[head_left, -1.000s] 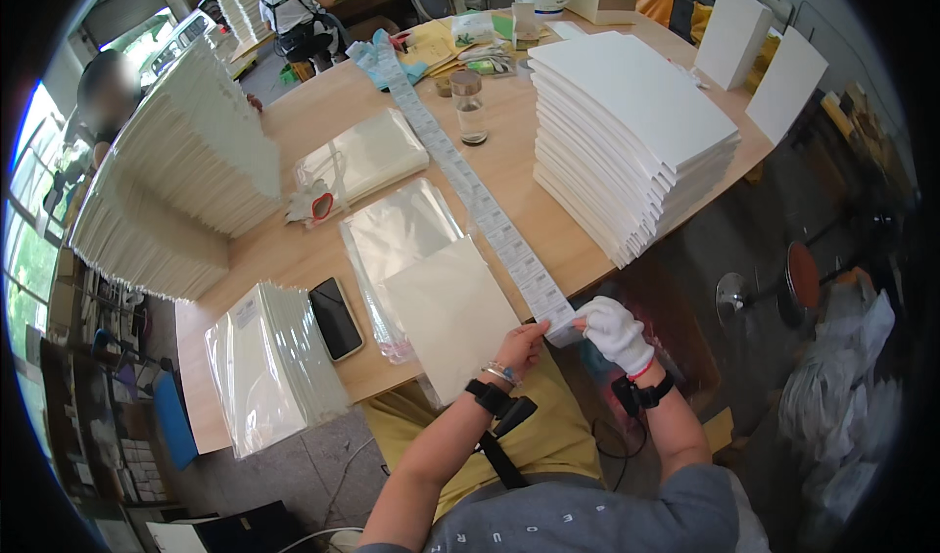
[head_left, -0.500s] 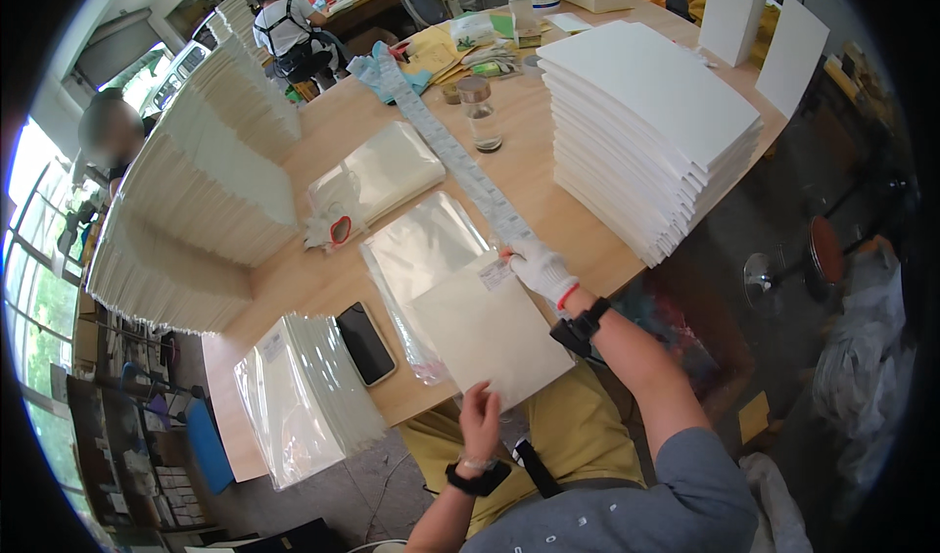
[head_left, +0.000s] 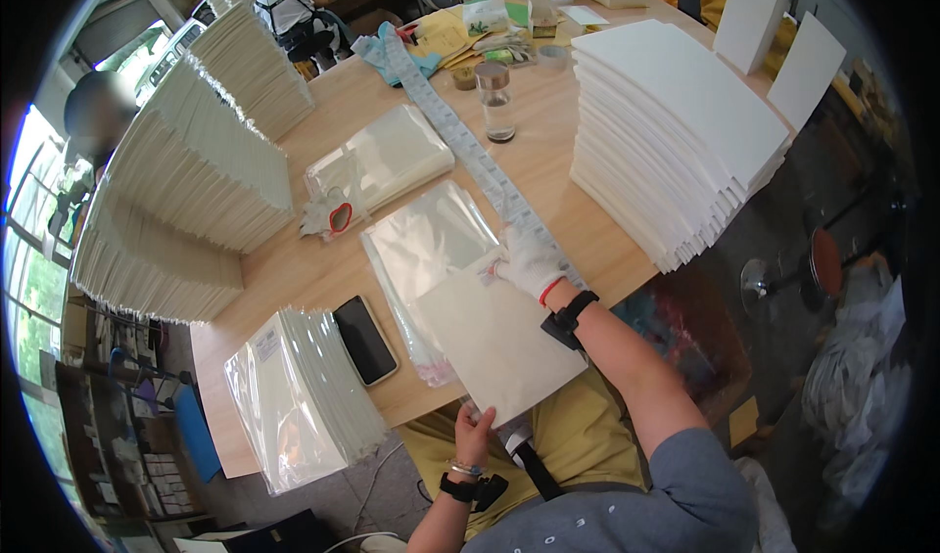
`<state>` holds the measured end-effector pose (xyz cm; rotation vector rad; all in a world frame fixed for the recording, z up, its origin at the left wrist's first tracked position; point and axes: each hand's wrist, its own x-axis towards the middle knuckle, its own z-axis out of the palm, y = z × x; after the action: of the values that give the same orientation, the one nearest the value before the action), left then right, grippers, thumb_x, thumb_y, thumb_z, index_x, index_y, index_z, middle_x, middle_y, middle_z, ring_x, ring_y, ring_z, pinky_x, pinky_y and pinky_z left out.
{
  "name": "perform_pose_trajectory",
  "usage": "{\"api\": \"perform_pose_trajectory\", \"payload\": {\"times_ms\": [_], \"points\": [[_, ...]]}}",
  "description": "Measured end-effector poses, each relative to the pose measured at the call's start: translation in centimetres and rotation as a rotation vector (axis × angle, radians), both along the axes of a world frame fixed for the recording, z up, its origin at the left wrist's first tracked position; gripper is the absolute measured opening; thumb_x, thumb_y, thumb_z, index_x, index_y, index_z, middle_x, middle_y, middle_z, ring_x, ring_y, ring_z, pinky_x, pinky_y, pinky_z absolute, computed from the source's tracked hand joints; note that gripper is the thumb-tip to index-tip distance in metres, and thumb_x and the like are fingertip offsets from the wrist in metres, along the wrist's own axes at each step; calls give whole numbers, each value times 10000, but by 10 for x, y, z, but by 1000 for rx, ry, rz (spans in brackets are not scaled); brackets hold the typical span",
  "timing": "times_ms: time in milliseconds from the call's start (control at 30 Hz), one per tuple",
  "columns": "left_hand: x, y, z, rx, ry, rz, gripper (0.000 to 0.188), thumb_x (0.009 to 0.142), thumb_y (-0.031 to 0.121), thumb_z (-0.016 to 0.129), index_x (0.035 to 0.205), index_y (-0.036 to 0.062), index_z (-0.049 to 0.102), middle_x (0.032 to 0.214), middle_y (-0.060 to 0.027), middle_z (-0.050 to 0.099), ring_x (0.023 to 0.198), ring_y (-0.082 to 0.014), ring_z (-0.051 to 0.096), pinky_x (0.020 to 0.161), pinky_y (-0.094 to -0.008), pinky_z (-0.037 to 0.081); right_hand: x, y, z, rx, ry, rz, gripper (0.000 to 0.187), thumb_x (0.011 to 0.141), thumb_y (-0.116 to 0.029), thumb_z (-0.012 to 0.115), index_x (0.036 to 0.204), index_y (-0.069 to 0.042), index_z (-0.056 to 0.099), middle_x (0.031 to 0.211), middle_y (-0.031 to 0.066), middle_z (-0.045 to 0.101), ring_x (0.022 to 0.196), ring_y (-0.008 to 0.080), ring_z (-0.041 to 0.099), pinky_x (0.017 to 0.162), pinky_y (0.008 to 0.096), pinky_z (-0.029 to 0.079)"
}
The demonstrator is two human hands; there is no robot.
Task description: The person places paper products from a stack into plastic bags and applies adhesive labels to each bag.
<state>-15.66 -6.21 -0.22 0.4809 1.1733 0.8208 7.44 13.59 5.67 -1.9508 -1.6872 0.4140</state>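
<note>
A flat off-white sheet (head_left: 504, 343) lies slanted across the table's near edge, its lower end over my lap. My bare left hand (head_left: 473, 436) pinches its lower left corner, thumb on top. At the upper right corner, my right hand (head_left: 532, 262) in a white knit glove is closed on the sheet's edge, its fingers partly hidden. A small printed label (head_left: 486, 273) on that corner is partly covered by the glove. Under and beyond the sheet lie clear plastic sleeves (head_left: 431, 222). A long strip of labels (head_left: 446, 122) runs from beside the glove to the far side.
Tall white stacks stand at the left (head_left: 166, 201) and right (head_left: 676, 132). Near left are a sleeved stack (head_left: 304, 396) and a phone (head_left: 366, 340). Farther off are another sleeve pile (head_left: 387, 157), a loose glove (head_left: 323, 216) and a glass jar (head_left: 496, 108). Two other people are beyond the table.
My left hand has gone from loosely curled beside the sheet to gripping its lower corner. The sheet has shifted slightly toward me and right. My gloved hand now covers more of the label.
</note>
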Motion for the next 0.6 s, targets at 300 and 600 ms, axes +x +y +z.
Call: {"api": "perform_pose_trajectory", "payload": {"times_ms": [300,600], "points": [[-2,12,50,410,-67,-35,468,849,9,547,1267,-16,338,1213,-102,482,1105,-173,473,924,-289,383,30,-125,34,-274,-183,124,322,803,-256,522,1063,-68,500,878,192,609,787,376,593,674,476,462],[-140,-15,179,751,392,44,514,855,-26,513,1323,-27,301,1250,-109,449,1102,-154,457,900,-275,389,-86,-139,78,195,673,596,344,775,-22,558,1116,21,544,720,74,511,599,144,475,569,267,407]]}}
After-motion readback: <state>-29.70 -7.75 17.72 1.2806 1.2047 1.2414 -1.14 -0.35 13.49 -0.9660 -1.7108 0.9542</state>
